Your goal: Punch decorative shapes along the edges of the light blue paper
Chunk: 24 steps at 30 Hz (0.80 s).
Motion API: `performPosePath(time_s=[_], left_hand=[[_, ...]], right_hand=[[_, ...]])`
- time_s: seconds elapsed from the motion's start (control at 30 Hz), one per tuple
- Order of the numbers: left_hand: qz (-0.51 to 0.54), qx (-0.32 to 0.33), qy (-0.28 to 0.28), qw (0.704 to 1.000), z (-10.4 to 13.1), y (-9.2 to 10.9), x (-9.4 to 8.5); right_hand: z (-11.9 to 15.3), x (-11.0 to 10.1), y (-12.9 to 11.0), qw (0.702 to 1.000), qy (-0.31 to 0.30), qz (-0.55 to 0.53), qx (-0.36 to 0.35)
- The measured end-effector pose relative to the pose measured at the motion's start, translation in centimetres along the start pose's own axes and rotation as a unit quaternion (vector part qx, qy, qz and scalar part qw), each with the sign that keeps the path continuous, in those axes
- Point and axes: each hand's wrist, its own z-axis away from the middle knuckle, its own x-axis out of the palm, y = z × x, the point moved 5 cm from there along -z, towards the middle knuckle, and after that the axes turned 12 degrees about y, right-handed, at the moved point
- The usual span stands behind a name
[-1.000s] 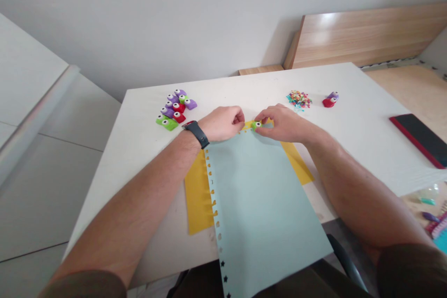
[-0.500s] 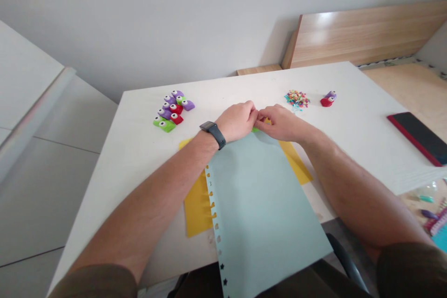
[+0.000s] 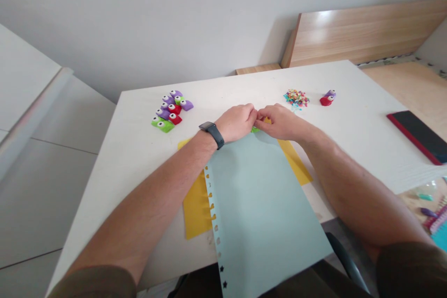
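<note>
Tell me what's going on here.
Both hands, left and right, are together on a green punch at the far edge of a pale blue sheet. The sheet lies over yellow paper. Cut-outs run down its left edge. More punches and a confetti pile sit on the table.

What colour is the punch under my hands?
The punch is bright green, mostly hidden by the fingers; the head view shows it.

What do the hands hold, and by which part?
The left hand and right hand meet over a green punch; fingers hide most, so the exact hold cannot be told.
</note>
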Motion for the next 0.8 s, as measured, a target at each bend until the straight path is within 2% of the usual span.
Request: performPosePath(time_s=[0.27,0.43,0.8], left_hand=[[0.008,-0.023,-0.049,0.998,0.4,-1.4,-1.1],[0.019,-0.024,-0.076,0.997,0.7,-2.2,-1.1],[0.028,-0.031,-0.096,0.995,1.0,-2.0,-0.8]], right_hand=[[0.1,-0.1,-0.1,0.999,-0.011,-0.033,0.026],[0.1,-0.1,-0.1,0.999,-0.011,-0.031,0.028],[0.1,-0.1,-0.1,0.999,-0.012,-0.026,0.014]])
